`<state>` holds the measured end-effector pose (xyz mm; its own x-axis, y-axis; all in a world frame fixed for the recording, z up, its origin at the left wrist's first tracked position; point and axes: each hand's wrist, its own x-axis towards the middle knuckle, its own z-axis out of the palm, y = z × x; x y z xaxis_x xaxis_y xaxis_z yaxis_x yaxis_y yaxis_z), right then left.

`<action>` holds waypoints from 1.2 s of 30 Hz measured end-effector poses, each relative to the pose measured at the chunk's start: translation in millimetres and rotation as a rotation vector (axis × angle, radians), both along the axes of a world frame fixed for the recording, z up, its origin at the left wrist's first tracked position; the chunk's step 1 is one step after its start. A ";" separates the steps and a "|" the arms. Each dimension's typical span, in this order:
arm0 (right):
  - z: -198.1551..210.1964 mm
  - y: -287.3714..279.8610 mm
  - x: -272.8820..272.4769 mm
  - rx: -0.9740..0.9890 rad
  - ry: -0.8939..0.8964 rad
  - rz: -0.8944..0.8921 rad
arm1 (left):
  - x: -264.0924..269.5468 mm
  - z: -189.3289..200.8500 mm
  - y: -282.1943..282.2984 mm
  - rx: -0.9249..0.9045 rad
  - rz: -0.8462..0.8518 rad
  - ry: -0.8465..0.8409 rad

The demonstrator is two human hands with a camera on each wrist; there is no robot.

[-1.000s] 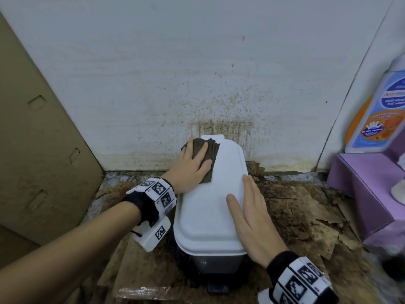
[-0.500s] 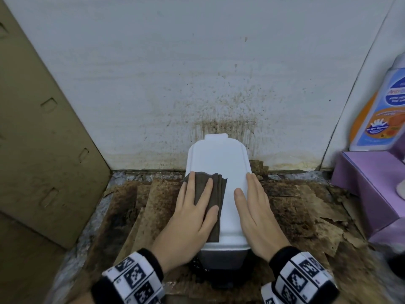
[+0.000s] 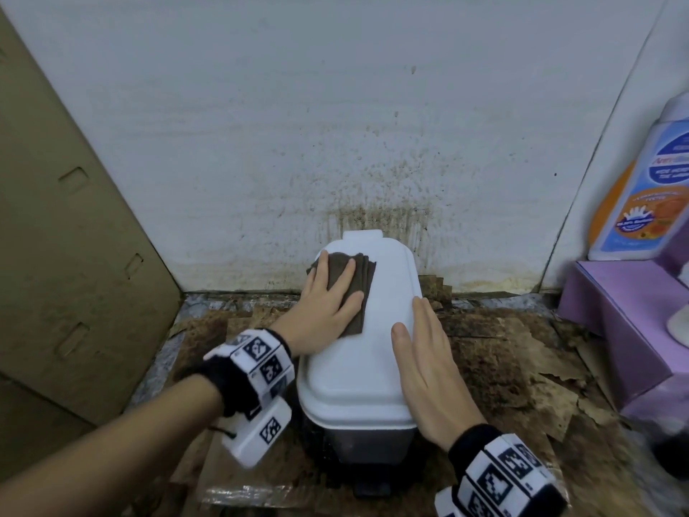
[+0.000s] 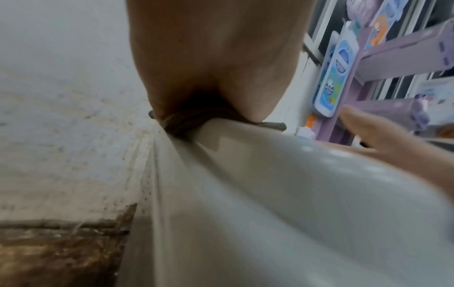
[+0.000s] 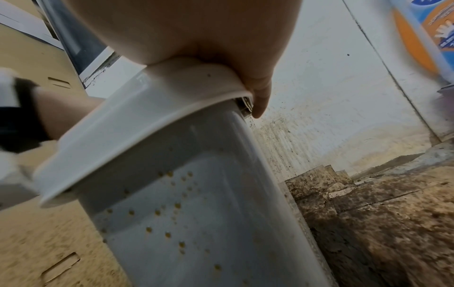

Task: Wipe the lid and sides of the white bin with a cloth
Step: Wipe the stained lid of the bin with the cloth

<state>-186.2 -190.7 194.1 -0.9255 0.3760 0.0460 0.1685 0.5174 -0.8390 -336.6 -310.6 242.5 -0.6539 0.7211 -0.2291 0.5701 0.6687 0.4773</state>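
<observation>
A white bin with a closed white lid [image 3: 358, 360] stands on the floor against a stained wall. A folded dark brown cloth [image 3: 358, 289] lies on the far left part of the lid. My left hand [image 3: 328, 296] presses flat on the cloth with straight fingers. My right hand [image 3: 425, 360] lies flat along the lid's right edge, fingers straight. In the left wrist view the cloth [image 4: 272, 125] is squeezed between palm and lid [image 4: 294, 174]. The right wrist view shows the bin's side [image 5: 196, 223] dotted with brown spots, under the lid rim [image 5: 147, 134].
A cardboard sheet [image 3: 67, 255] leans at the left. A purple box [image 3: 626, 315] at the right carries a blue and orange bottle [image 3: 637, 188]. Stained, torn cardboard [image 3: 522, 352] covers the floor round the bin. The wall [image 3: 373, 195] behind is spattered brown.
My left hand slid the cloth from the near end of the lid back to its far end. The right hand stayed on the lid's right edge.
</observation>
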 end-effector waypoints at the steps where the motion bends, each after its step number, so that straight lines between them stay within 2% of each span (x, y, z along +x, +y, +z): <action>1: 0.3 0.1 0.0 0.016 -0.019 0.013 | -8.9 1.0 5.8 0.009 0.005 0.012; 8: -0.5 0.5 -1.1 -0.030 -0.024 -0.012 | -74.8 -15.8 34.6 -0.037 0.060 0.044; 13: -0.1 0.7 -1.2 -0.005 -0.020 -0.016 | -81.3 -21.1 34.1 -0.007 0.072 0.042; 18: -9.8 1.2 -2.1 0.163 0.015 -0.011 | -62.9 -22.6 25.8 0.016 0.071 0.055; 21: -6.8 1.7 -1.8 0.042 -0.013 -0.010 | -44.9 -29.0 12.8 0.073 0.067 0.054; 24: -10.3 0.8 -0.8 0.166 0.023 -0.004 | -22.3 -33.4 -3.7 0.059 0.003 0.031; 26: -8.1 1.1 -0.9 0.108 -0.013 -0.021 | -3.2 -32.7 -13.3 0.107 0.054 0.006; 29: -6.4 0.2 1.9 0.147 -0.005 0.010 | 30.9 -25.4 -25.3 0.142 0.069 0.007; 32: 1.4 -2.3 2.0 -0.009 -0.014 -0.004 | 52.8 -26.6 -33.1 0.131 0.080 0.022; 36: 0.4 0.3 1.1 -0.137 -0.012 -0.053 | 66.4 -39.0 -33.0 0.069 -0.003 0.326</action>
<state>-185.1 -190.4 194.5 -0.9042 0.4266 -0.0200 0.2031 0.3885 -0.8988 -270.1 -343.6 203.4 -0.6825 0.7297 0.0417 0.7023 0.6390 0.3137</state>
